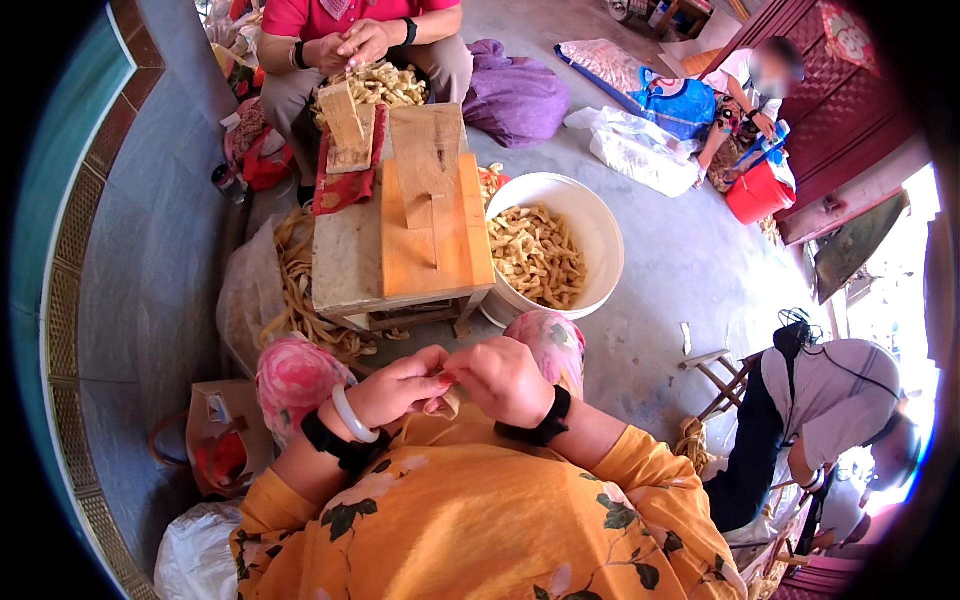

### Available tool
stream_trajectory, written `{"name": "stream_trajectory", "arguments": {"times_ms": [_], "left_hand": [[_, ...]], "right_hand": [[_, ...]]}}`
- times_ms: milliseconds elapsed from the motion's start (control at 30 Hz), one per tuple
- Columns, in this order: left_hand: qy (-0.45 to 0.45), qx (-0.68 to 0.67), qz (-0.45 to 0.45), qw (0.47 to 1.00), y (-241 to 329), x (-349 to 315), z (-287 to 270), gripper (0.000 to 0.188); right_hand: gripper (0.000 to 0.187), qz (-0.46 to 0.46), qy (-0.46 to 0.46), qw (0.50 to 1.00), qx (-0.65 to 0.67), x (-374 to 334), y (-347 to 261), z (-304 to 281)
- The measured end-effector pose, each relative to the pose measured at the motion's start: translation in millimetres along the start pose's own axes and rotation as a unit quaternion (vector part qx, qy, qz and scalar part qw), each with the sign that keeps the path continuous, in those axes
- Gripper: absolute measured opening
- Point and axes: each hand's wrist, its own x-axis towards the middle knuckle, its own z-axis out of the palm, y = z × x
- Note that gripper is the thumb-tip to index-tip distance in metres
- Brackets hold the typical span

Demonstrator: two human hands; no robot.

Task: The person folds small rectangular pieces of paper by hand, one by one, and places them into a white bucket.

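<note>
Close together over my lap, both hands work at a small pale tan strip (449,405), mostly hidden by the fingers. My left hand (405,385) is closed on it, with thumb and fingertips pinched. From the other side my right hand (503,380) curls its fingers against the same piece. Beyond my knees a low wooden bench (345,262) carries an orange-brown board (462,255) with a wooden block (427,160) and a thin peg on it. To its right a white bucket (605,240) holds many short, knotted-looking tan pieces (540,262).
Long tan strips (300,285) spill from a plastic bag left of the bench. Across from me a person (365,45) sits over a container of similar pieces. Another person (830,400) bends at right; one more is near a red bucket (762,193). A paper bag (228,435) stands at left.
</note>
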Motion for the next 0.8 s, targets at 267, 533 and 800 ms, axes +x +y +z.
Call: {"name": "stream_trajectory", "arguments": {"times_ms": [267,533,800], "left_hand": [[0.181,0.511,0.309,0.781,13,2,27,0.035],[0.23,0.08,0.151,0.958,-13,21,3,0.014],[0.134,-0.123,0.135,0.974,-12,9,-3,0.018]], "right_hand": [[0.007,0.449,-0.004,0.629,0.635,-5,14,2],[0.031,0.089,0.059,0.994,-0.032,19,-13,2],[0.022,0.018,0.033,0.999,-0.017,25,-13,-8]]}}
